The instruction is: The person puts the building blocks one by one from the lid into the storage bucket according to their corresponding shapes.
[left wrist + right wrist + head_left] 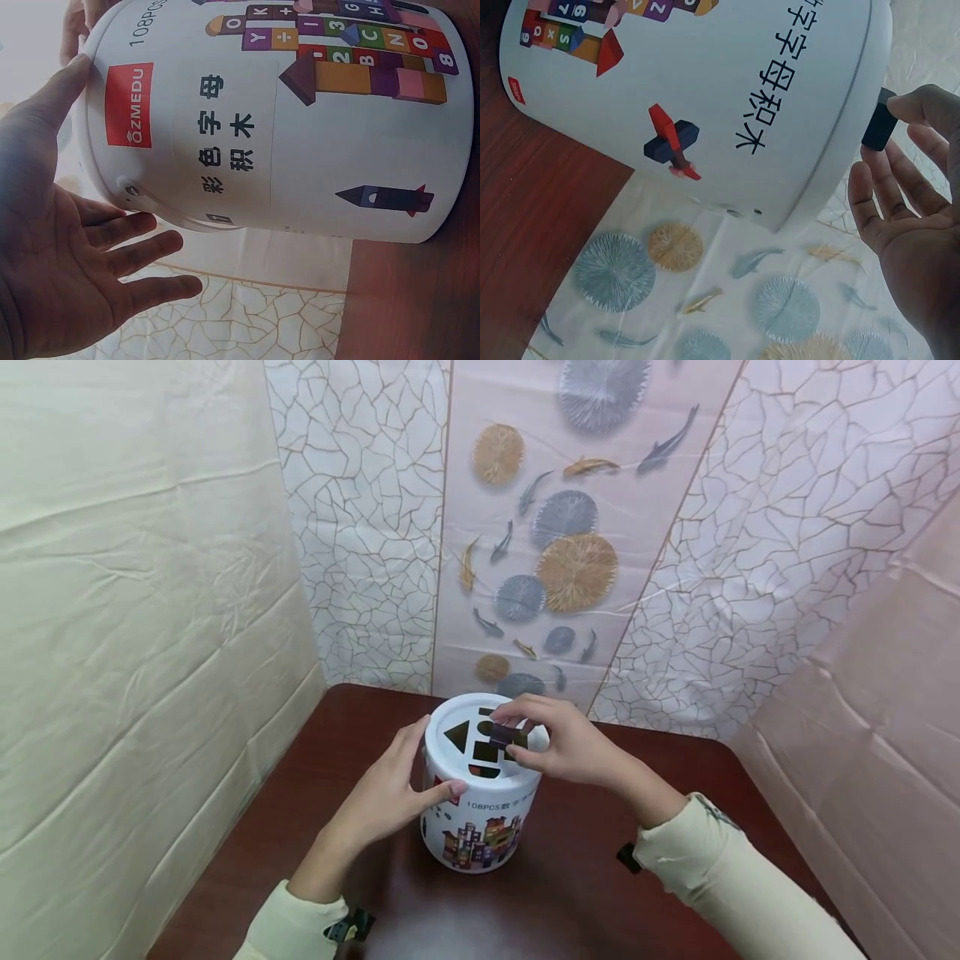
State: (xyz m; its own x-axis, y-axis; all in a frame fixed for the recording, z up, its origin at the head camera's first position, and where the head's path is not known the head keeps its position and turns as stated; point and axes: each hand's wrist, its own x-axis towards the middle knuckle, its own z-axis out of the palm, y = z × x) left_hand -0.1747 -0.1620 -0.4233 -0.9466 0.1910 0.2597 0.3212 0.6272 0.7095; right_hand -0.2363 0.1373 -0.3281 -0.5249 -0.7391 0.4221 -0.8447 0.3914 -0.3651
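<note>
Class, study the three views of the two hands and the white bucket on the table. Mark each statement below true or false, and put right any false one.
1. The white bucket stands upright on the dark table. True.
2. The right hand pinches a dark block above the lid. True.
3. The left hand holds a second block. False: it holds nothing and rests open against the bucket's side.
4. The lid is plain, without openings. False: it has cut-out shape holes, a triangle among them.
5. The bucket's side shows pictures of coloured blocks. True.
</note>
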